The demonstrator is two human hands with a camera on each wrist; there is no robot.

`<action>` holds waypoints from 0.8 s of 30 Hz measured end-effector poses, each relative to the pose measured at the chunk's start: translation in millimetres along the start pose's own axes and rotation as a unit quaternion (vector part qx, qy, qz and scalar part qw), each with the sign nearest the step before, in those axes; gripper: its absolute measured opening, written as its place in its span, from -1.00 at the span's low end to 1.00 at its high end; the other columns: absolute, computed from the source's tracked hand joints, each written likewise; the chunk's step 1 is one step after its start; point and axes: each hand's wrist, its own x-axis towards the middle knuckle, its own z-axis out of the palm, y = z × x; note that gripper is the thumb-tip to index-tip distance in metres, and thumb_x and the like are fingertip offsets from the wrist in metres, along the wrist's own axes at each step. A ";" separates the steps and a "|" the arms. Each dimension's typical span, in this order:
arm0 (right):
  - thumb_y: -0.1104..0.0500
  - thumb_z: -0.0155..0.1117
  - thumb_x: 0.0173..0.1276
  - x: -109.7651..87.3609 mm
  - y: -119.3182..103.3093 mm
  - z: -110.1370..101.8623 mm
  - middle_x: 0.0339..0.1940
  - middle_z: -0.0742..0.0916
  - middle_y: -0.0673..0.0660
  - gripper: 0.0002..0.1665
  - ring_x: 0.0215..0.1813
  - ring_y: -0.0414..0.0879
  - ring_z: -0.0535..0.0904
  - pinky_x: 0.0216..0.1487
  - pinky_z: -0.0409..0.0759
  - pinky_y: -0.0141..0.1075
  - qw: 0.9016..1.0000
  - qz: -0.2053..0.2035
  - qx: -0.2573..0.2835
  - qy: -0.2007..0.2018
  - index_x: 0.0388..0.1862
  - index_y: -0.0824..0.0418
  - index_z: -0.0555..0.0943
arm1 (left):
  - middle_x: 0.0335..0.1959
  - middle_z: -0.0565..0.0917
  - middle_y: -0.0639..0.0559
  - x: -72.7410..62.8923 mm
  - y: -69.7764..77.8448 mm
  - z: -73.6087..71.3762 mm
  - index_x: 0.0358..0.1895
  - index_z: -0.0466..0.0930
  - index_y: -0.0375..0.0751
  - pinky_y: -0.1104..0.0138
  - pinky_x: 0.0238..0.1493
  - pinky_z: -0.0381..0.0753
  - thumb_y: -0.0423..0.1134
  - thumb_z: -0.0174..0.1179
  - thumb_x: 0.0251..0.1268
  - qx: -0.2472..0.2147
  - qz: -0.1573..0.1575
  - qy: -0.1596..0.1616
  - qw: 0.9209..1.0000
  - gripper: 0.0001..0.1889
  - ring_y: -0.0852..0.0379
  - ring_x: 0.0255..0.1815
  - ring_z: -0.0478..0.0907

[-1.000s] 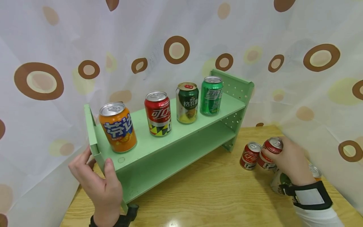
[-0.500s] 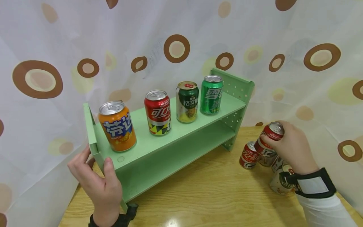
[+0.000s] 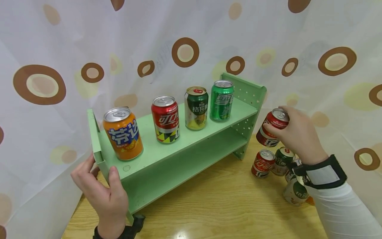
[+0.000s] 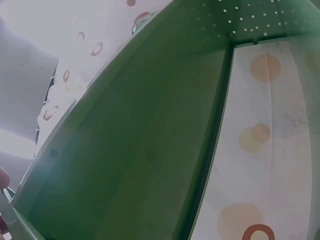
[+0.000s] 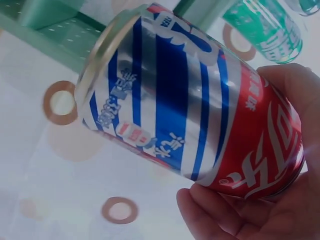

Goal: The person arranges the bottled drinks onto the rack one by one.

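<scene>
A green two-tier shelf rack (image 3: pixel 191 172) stands on the wooden table. My left hand (image 3: pixel 102 196) grips its left end panel, thumb in front and fingers on the outer side. My right hand (image 3: pixel 302 137) holds a red cola can (image 3: pixel 268 134) near its top, slightly tilted and raised over the other cans beside the rack's right end. Blue-and-white stripes show toward its bottom in the right wrist view. Along the top tier stand an orange soda can (image 3: pixel 123 136), a red can (image 3: pixel 165 121), a dark green-and-gold can (image 3: pixel 196 111) and a green can (image 3: pixel 222 103).
Below the raised can, another red can (image 3: pixel 262 164) and a dark green can (image 3: pixel 282 162) stand on the table (image 3: pixel 215 202). A pale can (image 3: pixel 293 192) lies nearer, with others partly hidden by the right wrist. A patterned curtain (image 3: pixel 125 43) hangs behind the rack.
My right hand has lifted the red cola can up from the group and moved it left toward the rack, uncovering the dark green can. The left hand has stayed on the panel.
</scene>
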 end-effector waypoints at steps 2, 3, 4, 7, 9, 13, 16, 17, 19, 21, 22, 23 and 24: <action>-0.11 0.45 0.30 6.7 -6.8 -2.7 0.08 0.62 0.46 -0.12 -0.01 0.34 0.58 -0.17 0.60 0.11 1.000 -0.005 0.002 0.002 0.41 0.39 0.41 | 0.16 0.34 0.25 0.0 -0.2 -0.3 0.28 0.38 -0.56 0.45 0.12 0.42 -0.40 0.02 0.18 0.002 0.000 -0.001 1.000 -0.45 0.20 0.20 0.28; -0.10 0.45 0.29 10.0 -9.9 -4.1 0.09 0.62 0.47 -0.11 0.00 0.35 0.58 -0.15 0.60 0.15 1.000 -0.010 0.003 0.006 0.41 0.40 0.41 | 0.16 0.33 0.26 0.0 -0.4 -0.5 0.28 0.38 -0.55 0.45 0.12 0.42 -0.40 0.02 0.18 0.003 -0.001 -0.002 1.000 -0.45 0.20 0.20 0.28; -0.10 0.45 0.29 13.0 -12.9 -5.8 0.10 0.62 0.47 -0.11 -0.01 0.35 0.58 -0.14 0.61 0.18 1.000 -0.014 0.002 0.008 0.41 0.40 0.41 | 0.16 0.33 0.26 0.0 -0.5 -0.7 0.28 0.38 -0.55 0.45 0.12 0.42 -0.40 0.02 0.18 0.004 -0.001 -0.003 1.000 -0.45 0.20 0.20 0.28; -0.09 0.45 0.30 21.0 -21.5 -10.7 0.15 0.61 0.46 -0.12 0.02 0.35 0.58 -0.10 0.62 0.23 1.000 -0.025 0.008 0.010 0.41 0.40 0.41 | 0.17 0.33 0.26 -0.5 -1.0 -0.9 0.29 0.38 -0.54 0.45 0.12 0.41 -0.40 0.02 0.19 0.008 -0.001 -0.006 1.000 -0.45 0.20 0.21 0.27; -0.10 0.44 0.30 26.4 -26.9 -13.8 0.14 0.62 0.46 -0.12 0.01 0.35 0.59 -0.10 0.62 0.25 0.999 -0.031 0.010 0.009 0.41 0.40 0.41 | 0.17 0.33 0.26 -0.8 -1.1 -1.1 0.29 0.38 -0.54 0.44 0.13 0.41 -0.40 0.02 0.19 0.009 -0.001 -0.008 1.000 -0.45 0.21 0.21 0.27; -0.11 0.42 0.31 37.7 -35.8 -17.7 0.13 0.64 0.45 -0.12 0.01 0.34 0.61 -0.08 0.62 0.22 0.999 -0.038 0.018 0.003 0.43 0.38 0.41 | 0.16 0.32 0.27 -0.7 -1.1 -1.4 0.30 0.37 -0.56 0.44 0.12 0.41 -0.40 0.02 0.18 0.010 -0.001 -0.007 1.000 -0.44 0.21 0.20 0.27; -0.11 0.41 0.32 45.0 -40.6 -18.6 0.15 0.63 0.44 -0.11 0.02 0.32 0.61 -0.07 0.62 0.22 0.999 -0.040 0.024 -0.003 0.46 0.36 0.40 | 0.16 0.33 0.27 -0.4 -1.5 -1.2 0.29 0.37 -0.55 0.44 0.12 0.41 -0.41 0.02 0.17 0.009 0.001 -0.006 1.000 -0.44 0.21 0.20 0.27; -0.11 0.41 0.32 47.0 -42.0 -18.6 0.16 0.63 0.44 -0.11 0.03 0.32 0.61 -0.06 0.61 0.22 0.999 -0.041 0.025 -0.005 0.46 0.35 0.40 | 0.16 0.33 0.27 -0.3 -1.6 -1.3 0.29 0.37 -0.55 0.45 0.12 0.41 -0.40 0.02 0.17 0.010 0.001 -0.006 1.000 -0.44 0.21 0.20 0.27; -0.13 0.40 0.33 50.3 -44.9 -18.3 0.18 0.62 0.43 -0.10 0.05 0.32 0.60 -0.04 0.61 0.23 0.999 -0.039 0.028 -0.009 0.48 0.34 0.38 | 0.16 0.33 0.27 -0.3 -1.7 -1.5 0.29 0.37 -0.55 0.45 0.12 0.41 -0.40 0.02 0.17 0.012 0.001 -0.007 1.000 -0.44 0.21 0.20 0.27; -0.14 0.39 0.33 53.4 -47.4 -17.4 0.19 0.62 0.43 -0.08 0.06 0.32 0.59 -0.03 0.62 0.23 0.999 -0.040 0.028 -0.010 0.50 0.33 0.36 | 0.16 0.32 0.27 -0.3 -1.6 -1.7 0.29 0.37 -0.54 0.45 0.12 0.41 -0.40 0.02 0.18 0.012 0.002 -0.008 1.000 -0.44 0.21 0.20 0.27; -0.14 0.39 0.33 54.9 -48.5 -16.8 0.20 0.61 0.43 -0.08 0.06 0.32 0.59 -0.03 0.62 0.23 0.999 -0.041 0.030 -0.010 0.51 0.33 0.36 | 0.16 0.32 0.27 -0.3 -1.4 -1.8 0.29 0.37 -0.54 0.44 0.12 0.40 -0.39 0.02 0.18 0.013 0.002 -0.008 1.000 -0.44 0.21 0.20 0.26; -0.14 0.39 0.34 56.4 -49.7 -16.2 0.21 0.61 0.43 -0.08 0.07 0.32 0.59 -0.02 0.62 0.23 0.999 -0.042 0.032 -0.009 0.51 0.32 0.36 | 0.16 0.32 0.27 -0.3 -1.3 -2.0 0.29 0.37 -0.54 0.44 0.12 0.40 -0.40 0.02 0.18 0.013 0.001 -0.009 1.000 -0.45 0.22 0.20 0.26; -0.13 0.39 0.33 57.9 -50.9 -15.6 0.21 0.61 0.42 -0.08 0.07 0.31 0.59 -0.02 0.62 0.23 0.998 -0.042 0.034 -0.008 0.51 0.32 0.36 | 0.16 0.32 0.27 -0.4 -1.1 -1.9 0.29 0.37 -0.54 0.44 0.12 0.40 -0.40 0.02 0.18 0.012 0.001 -0.009 1.000 -0.44 0.21 0.19 0.26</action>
